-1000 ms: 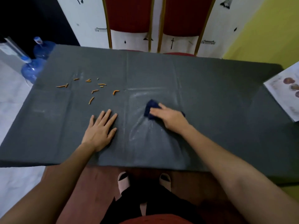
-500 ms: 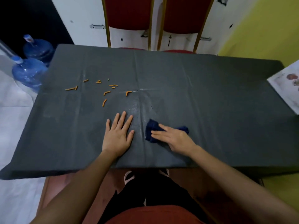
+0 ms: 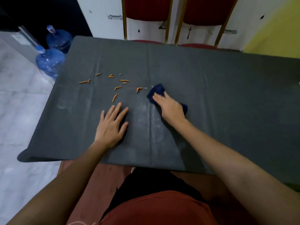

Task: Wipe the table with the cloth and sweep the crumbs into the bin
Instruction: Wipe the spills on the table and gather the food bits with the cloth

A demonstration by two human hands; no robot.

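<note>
Near edge: person's red shirt and dark shorts at bottom of frame, both bare forearms reaching out over the counter (image 3: 211, 88), which is covered in a dark grey sheet. Left hand (image 3: 112, 126) lies flat, palm down, fingers spread wide, holding nothing. Right hand (image 3: 170, 108) presses down on a dark blue cloth (image 3: 156, 90), fingers laid over it; the cloth bunches out past the fingertips and behind the wrist side. Wet streaks on the sheet between the hands. Just left of the cloth, orange crumbs (image 3: 116, 88) scattered toward the far-left part of the counter; nearest one sits just beside the cloth. Beyond: two blue water jugs (image 3: 48, 62) on the floor at left, two red chairs (image 3: 147, 10) at the far edge.
</note>
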